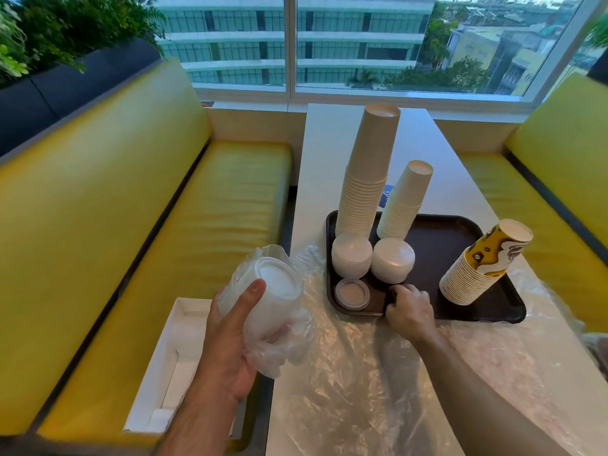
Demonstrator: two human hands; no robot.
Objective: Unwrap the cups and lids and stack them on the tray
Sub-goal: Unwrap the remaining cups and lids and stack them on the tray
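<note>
- The left hand (pixel 230 340) grips a stack of clear plastic lids (pixel 274 284) wrapped in a thin plastic sleeve, held off the table's left edge, above the bench, with the thumb laid across the top lid.
- The right hand (pixel 409 311) rests at the near rim of the dark tray (pixel 460 238), fingers curled down over something dark; whether it is pinching a lid or only the tray edge cannot be told.
- On the tray stand two upturned stacks of plain paper cups (pixel 368 172), two short stacks of white lids (pixel 371 258), a small clear lid stack (pixel 352 292) near the front, and a leaning stack of yellow printed cups (pixel 483 264) at the right.
- The step in hand looks like unwrapping the last lids; most of the task appears done.
- Next, the sleeve probably has to be peeled off while the lids are kept together, then the stack set in the free tray space near the front.
- Loose clear wrapping (pixel 362 373) covers the near part of the white table (pixel 329 153).
- Yellow benches (pixel 131 209) flank the table, an open white box (pixel 174 357) lies on the left seat, and a window (pixel 362 41) faces buildings.
</note>
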